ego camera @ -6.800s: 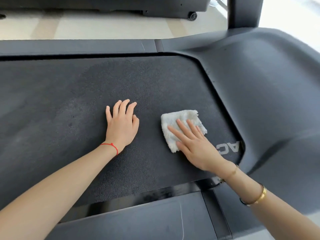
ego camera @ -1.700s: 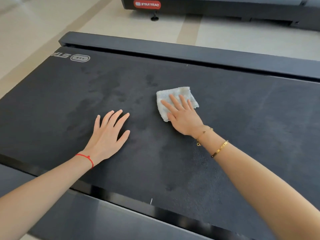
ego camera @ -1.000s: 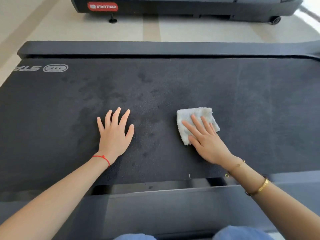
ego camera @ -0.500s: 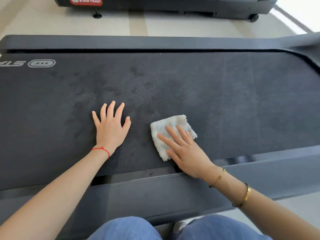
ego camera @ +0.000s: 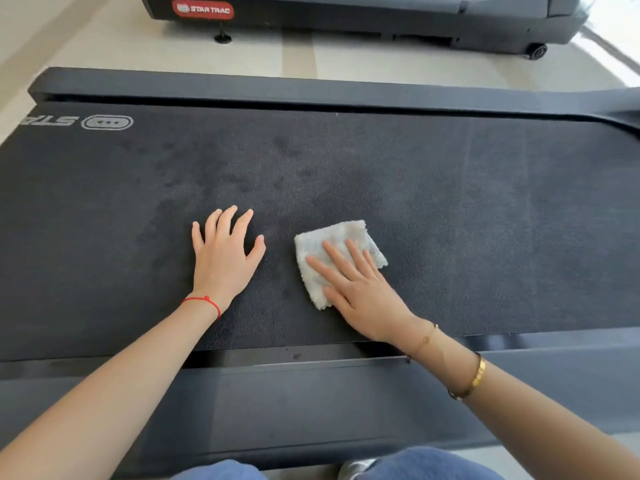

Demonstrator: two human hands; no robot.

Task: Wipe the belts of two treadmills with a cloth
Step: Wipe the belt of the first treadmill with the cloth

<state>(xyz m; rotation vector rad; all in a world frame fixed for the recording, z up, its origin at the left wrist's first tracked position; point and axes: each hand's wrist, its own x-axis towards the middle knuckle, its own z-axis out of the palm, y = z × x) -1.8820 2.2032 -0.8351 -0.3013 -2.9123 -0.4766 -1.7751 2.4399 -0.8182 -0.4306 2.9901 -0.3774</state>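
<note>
- The cloth [ego camera: 337, 256], a small folded white towel, lies flat on the belt [ego camera: 450, 209] of the near treadmill, about midway along its length and closer to the person's edge than to the far rail [ego camera: 242, 88].
- The right hand [ego camera: 360, 292] lies on top of the cloth with straight, spread fingers [ego camera: 341, 258], pressing it down rather than gripping it. A flat palm like that spreads the pressure so the whole pad rubs the belt.
- Just left of the cloth, with a gap of bare belt between them, the left hand [ego camera: 223, 258] rests palm down on the belt, fingers stretched out and holding nothing. I take it for a prop, bearing the person's weight as they lean over.
- Left of the cloth and farther from the person, the belt shows darker blotches, perhaps damp patches or grime; I cannot tell which.
- At the belt's far left corner there is a pale printed logo [ego camera: 107, 122].
- Beyond the far rail, across a strip of pale floor [ego camera: 104, 39], stands the second treadmill [ego camera: 381, 19] with a red label [ego camera: 202, 9] on its end. Its belt is barely in view, so whether it has been wiped I cannot say.
- My guess is the job is somewhere in the middle of the first belt.
</note>
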